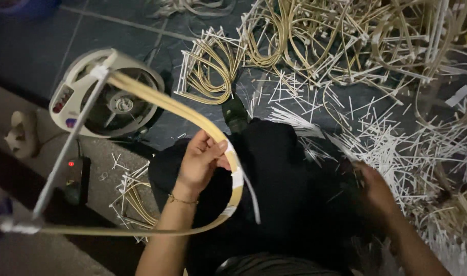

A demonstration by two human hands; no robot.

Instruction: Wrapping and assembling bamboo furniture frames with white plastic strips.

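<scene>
My left hand [202, 158] grips a bent bow of pale cane strips [157, 99] at its curve, where white tape [237, 176] wraps the bundle. A straight white stick [70, 135] spans the bow's two ends on the left. My right hand [374, 189] reaches down to the right over my dark-clothed lap [284, 168], next to a heap of short white sticks [397, 148]; dim light hides its fingers, and I cannot tell whether it holds anything.
A small round fan [116, 102] lies on the dark tiled floor at left, with a black power strip [76, 179] showing a red light. Tangled bent cane bundles [345, 36] fill the upper right. More cane pieces [134, 199] lie by my left knee.
</scene>
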